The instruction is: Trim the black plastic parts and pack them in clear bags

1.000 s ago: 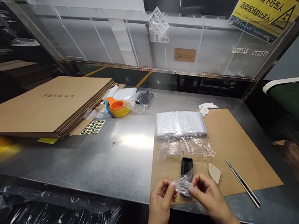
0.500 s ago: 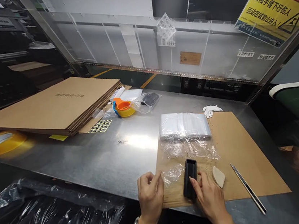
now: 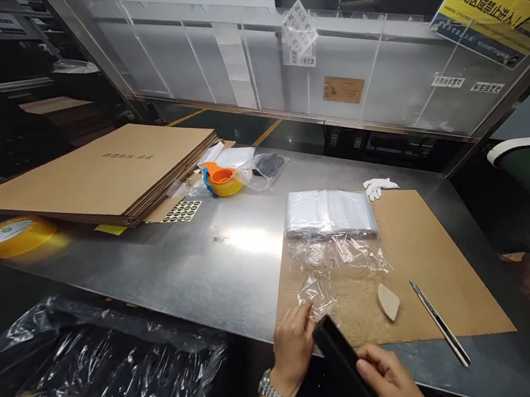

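My right hand (image 3: 387,373) is closed on a long black plastic piece (image 3: 345,356), tilted over the table's front edge. In the earlier frame this piece shows an open hollow; now a smooth dark side faces me. My left hand (image 3: 293,343), with a metal watch at the wrist, pinches a small clear plastic bag (image 3: 318,290) at its near edge. The black piece's upper end is close beside the left fingers; whether they touch is unclear. Behind the bag lies a stack of clear plastic bags (image 3: 329,213) on a cardboard sheet (image 3: 438,248).
On the cardboard's right are a beige wedge-shaped block (image 3: 388,303) and a utility knife (image 3: 439,322). A white glove (image 3: 379,187) lies behind. Flat cartons (image 3: 111,169), a tape roll (image 3: 11,236), an orange tape dispenser (image 3: 223,179) and a sticker sheet (image 3: 182,211) are left.
My right hand has lifted the black piece off the cardboard, toward me and tilted. My left hand has moved right and now pinches the small clear bag, which has shifted and crumpled.
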Motion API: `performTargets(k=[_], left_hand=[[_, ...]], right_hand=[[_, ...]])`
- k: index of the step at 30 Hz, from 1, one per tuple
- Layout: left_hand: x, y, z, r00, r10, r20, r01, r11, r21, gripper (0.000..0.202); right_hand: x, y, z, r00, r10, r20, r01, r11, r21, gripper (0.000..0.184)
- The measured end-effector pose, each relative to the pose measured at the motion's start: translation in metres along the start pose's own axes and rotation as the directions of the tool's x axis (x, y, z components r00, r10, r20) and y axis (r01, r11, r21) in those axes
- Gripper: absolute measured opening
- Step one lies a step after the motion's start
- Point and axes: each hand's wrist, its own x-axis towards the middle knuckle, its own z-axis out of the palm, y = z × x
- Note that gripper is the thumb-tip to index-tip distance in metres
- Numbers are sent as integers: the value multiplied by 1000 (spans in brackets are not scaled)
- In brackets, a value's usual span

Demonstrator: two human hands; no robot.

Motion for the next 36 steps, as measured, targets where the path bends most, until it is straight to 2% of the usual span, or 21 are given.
performTargets(k=[3,6,10,15,17,19,21,24,26,28,30,31,34,36], left_hand=[[4,4,-7,994,-57,97,65,995,-75,25],[7,5,-14,981,-89,172,111,986,-125,25],[7,7,-16,969,-97,227,135,978,-157,27],[-2,13,-8,971,-66,229,98,986,-131,32],[-9,15,-4,977,-3,214,23,996,-91,35],[-14,16,-1,972,123,200,-123,992,-11,36],[-18,16,-1,950,245,193,-263,962,78,35],[-19,22,-6,932,328,152,-352,920,172,35],[-19,30,-12,909,387,152,-413,887,207,32],[-20,41,-21,857,465,221,-504,846,176,28],[-18,50,-31,803,514,301,-570,810,136,26],[-16,54,-37,802,501,326,-565,813,140,26],[-2,57,-55,862,332,382,-436,871,226,24],[10,57,-68,860,262,438,-392,889,237,23]], right_hand=[[4,6,9,989,110,98,-114,993,36,46],[10,14,11,984,173,41,-172,985,-22,50],[11,17,9,991,99,-90,-113,980,-167,47],[10,7,12,973,-55,-224,-41,915,-400,40],[14,5,12,965,-98,-245,-26,888,-459,40],[20,4,11,962,-117,-246,-18,873,-488,39],[27,4,10,964,-111,-241,-22,872,-490,38],[34,-1,10,961,-88,-262,-52,873,-485,34],[36,-11,13,960,-79,-270,-79,845,-529,35],[35,-26,15,977,-53,-205,-93,760,-643,41],[34,-44,15,995,-19,-100,-62,662,-747,38],[35,-52,13,999,-10,-52,-34,629,-776,34],[40,-75,0,998,-35,47,58,607,-792,28],[48,-90,-12,992,-56,113,124,592,-796,28]])
